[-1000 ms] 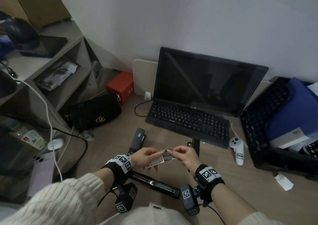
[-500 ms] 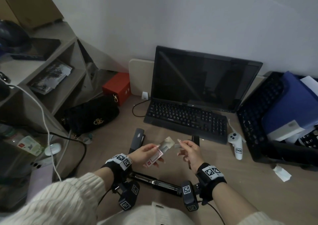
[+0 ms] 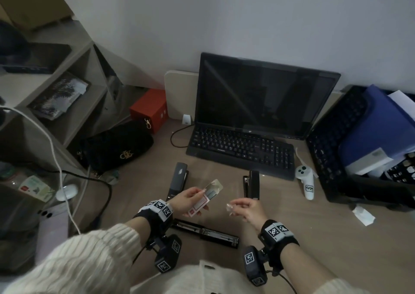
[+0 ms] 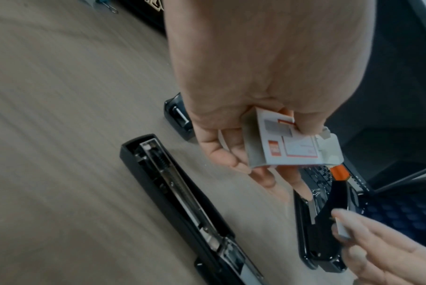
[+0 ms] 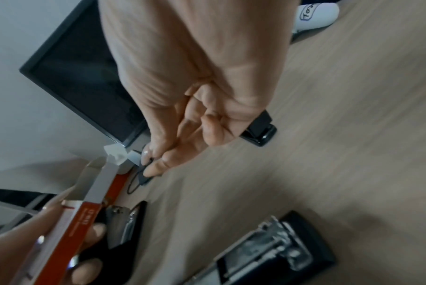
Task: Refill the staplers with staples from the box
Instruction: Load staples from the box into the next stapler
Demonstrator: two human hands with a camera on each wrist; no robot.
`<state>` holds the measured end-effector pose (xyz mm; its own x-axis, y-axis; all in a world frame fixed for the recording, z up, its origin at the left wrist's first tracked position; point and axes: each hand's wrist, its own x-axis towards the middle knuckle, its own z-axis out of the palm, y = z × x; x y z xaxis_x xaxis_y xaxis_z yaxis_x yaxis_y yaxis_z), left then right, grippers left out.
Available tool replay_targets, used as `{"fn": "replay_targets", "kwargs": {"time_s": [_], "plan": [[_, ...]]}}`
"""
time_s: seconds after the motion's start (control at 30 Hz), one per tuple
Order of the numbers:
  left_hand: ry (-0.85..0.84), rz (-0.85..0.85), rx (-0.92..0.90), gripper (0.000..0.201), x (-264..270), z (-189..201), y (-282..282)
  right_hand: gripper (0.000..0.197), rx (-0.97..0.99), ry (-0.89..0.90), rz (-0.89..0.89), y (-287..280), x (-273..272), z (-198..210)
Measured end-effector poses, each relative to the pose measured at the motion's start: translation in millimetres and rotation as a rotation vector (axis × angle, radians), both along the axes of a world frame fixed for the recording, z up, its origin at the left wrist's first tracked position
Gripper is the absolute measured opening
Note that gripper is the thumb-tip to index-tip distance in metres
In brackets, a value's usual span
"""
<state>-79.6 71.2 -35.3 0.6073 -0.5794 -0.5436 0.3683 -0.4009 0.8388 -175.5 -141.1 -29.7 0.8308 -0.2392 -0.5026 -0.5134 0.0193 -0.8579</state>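
My left hand (image 3: 197,200) grips a small red and white staple box (image 3: 201,205) above the desk, with its end flap (image 3: 215,187) open. My right hand (image 3: 231,208) is a short way to the right of it and pinches a short strip of staples (image 4: 341,229) between thumb and fingers. Below my hands a black stapler (image 3: 206,233) lies opened out flat, its magazine channel (image 4: 182,200) bare. A second black stapler (image 3: 178,180) lies beyond my left hand. A third stapler (image 3: 252,184) lies beyond my right hand.
A laptop (image 3: 244,145) stands behind the staplers. A white controller (image 3: 306,182) and a black crate (image 3: 359,159) are on the right. A black bag (image 3: 116,147), a red box (image 3: 149,109) and shelves (image 3: 56,105) fill the left. A paper scrap (image 3: 363,215) lies front right.
My hands were together at the box mouth. They have drawn apart: the right hand moved right and down with the staple strip, and the left hand keeps the open box.
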Motion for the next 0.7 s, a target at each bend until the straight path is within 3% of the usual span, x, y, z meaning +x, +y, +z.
{"fn": "replay_targets", "kwargs": {"time_s": [0.27,0.47,0.7], "plan": [[0.029,0.046,0.019,0.04,-14,-10,10,0.02,-0.162,0.184,0.1,1,-27,-27],[0.06,0.051,-0.006,0.03,-20,-13,16,0.012,-0.316,0.09,0.199,12,-40,-28],[0.087,0.026,0.003,0.034,-25,-11,22,0.019,-0.491,0.084,0.3,18,-48,-27]]}}
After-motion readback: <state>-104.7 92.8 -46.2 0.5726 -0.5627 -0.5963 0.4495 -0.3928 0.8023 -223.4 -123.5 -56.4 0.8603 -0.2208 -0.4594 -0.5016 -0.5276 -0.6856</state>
